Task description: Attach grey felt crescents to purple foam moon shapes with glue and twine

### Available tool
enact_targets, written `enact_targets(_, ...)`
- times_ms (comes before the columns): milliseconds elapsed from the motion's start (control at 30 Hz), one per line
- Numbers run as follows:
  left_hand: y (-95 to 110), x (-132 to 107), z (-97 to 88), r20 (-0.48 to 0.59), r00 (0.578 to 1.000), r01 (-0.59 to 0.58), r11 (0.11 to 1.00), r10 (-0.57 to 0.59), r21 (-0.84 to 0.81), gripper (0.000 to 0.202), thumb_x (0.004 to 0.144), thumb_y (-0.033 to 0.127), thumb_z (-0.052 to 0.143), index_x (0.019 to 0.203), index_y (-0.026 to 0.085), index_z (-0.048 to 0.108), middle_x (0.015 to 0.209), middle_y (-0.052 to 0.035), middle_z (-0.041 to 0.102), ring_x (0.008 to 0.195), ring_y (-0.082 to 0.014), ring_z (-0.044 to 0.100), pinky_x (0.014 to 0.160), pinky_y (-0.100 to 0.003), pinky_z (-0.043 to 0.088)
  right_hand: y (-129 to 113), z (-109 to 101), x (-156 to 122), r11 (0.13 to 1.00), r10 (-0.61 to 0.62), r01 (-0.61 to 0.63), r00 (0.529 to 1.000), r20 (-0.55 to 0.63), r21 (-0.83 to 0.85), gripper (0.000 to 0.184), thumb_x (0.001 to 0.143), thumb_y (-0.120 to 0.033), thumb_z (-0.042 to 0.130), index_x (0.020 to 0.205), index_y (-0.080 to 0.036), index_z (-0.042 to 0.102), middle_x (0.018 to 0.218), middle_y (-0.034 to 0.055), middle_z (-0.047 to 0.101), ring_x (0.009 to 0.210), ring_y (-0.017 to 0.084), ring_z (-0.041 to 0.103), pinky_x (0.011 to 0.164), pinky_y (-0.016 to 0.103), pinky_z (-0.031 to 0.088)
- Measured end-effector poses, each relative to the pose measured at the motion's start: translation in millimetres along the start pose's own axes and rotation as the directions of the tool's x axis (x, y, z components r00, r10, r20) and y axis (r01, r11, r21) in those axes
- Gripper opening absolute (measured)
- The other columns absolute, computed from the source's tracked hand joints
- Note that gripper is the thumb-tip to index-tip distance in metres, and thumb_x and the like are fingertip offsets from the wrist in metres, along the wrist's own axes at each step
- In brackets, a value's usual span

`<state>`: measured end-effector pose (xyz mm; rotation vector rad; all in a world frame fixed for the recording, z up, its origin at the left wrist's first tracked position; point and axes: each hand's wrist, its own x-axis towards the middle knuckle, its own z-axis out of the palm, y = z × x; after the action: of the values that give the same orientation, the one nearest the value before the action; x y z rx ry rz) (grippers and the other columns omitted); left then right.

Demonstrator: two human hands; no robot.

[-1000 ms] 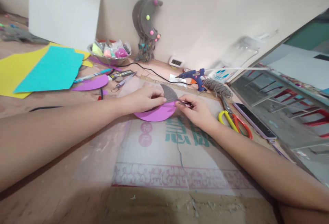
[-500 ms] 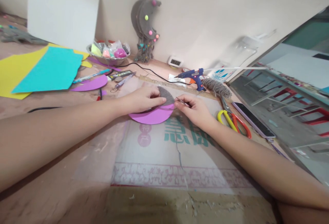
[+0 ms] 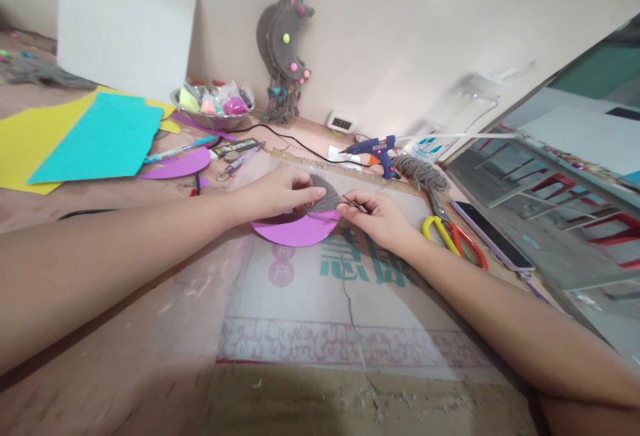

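A purple foam crescent (image 3: 295, 231), its far part wrapped in grey yarn (image 3: 325, 194), lies between my hands over the plastic-covered board. My left hand (image 3: 285, 191) is closed on the wrapped part, thumb on top and fingers partly hidden behind. At the crescent's right tip, my right hand (image 3: 373, 213) pinches a thin dark strand that looks like the grey yarn. Its lower fingers are curled in and partly hidden. A ball of grey yarn (image 3: 423, 173) rests beyond my right hand. Scissors (image 3: 453, 239) with yellow and orange handles lie to its right.
A blue glue gun (image 3: 377, 153) stands behind the hands, its black cord running left. A phone (image 3: 493, 235) lies at the right edge. At the back are a metal bowl (image 3: 213, 119) and a small clock (image 3: 341, 121). Cyan foam (image 3: 100, 136) lies left. A decorated grey crescent (image 3: 280, 43) hangs on the wall.
My right hand has shifted slightly, its fingers still pinched at the crescent's right tip. The crescent has tilted a little in my left hand, which keeps its hold. The camera view has moved slightly.
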<state>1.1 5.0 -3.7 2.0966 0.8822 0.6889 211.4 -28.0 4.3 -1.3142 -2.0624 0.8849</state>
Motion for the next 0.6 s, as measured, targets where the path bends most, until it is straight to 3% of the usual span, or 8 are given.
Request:
enact_targets(233, 0.4, 0.3, 0.3, -0.024, 1.000, 0.005, 1.000, -0.005, 0.002, 0.036, 0.083, 0.041, 0.046, 0.061, 0.014, 0.054, 0.055, -0.0011, 0.056, 0.050, -0.0087, 0.048, 0.050, -0.022, 0.036, -1.7, -0.3, 0.2, 0.999, -0.003, 0.003, 1.000, 0.010, 0.038, 0.025, 0.079, -0.040, 0.056, 0.070, -0.017, 0.055, 0.061, -0.0033, 0.047, 0.054, 0.009, 0.039, 0.052, 0.023, 0.031)
enact_targets(433, 6.8, -2.0, 0.5, -0.012, 1.000, 0.021, 0.989, -0.020, 0.146, 0.032, 0.080, 0.042, 0.049, 0.064, 0.015, 0.055, 0.056, 0.0009, 0.054, 0.054, -0.0090, 0.047, 0.050, -0.022, 0.032, -1.1, 4.8, 0.9, 0.998, 0.022, -0.024, 0.999, -0.040, -0.053, 0.026, 0.076, -0.042, 0.060, 0.068, -0.017, 0.057, 0.058, -0.0035, 0.046, 0.052, 0.008, 0.037, 0.048, 0.023, 0.027)
enact_targets(600, 5.7, -2.4, 0.1, 0.042, 0.999, -0.010, 0.974, 0.001, 0.226, 0.034, 0.078, 0.045, 0.049, 0.065, 0.015, 0.057, 0.061, 0.0003, 0.055, 0.057, -0.0107, 0.048, 0.051, -0.024, 0.030, -2.1, 5.4, -1.0, 1.000, 0.000, 0.000, 1.000, 0.005, -0.028, 0.026, 0.080, -0.041, 0.054, 0.071, -0.017, 0.056, 0.058, -0.0037, 0.044, 0.051, 0.008, 0.035, 0.046, 0.022, 0.025)
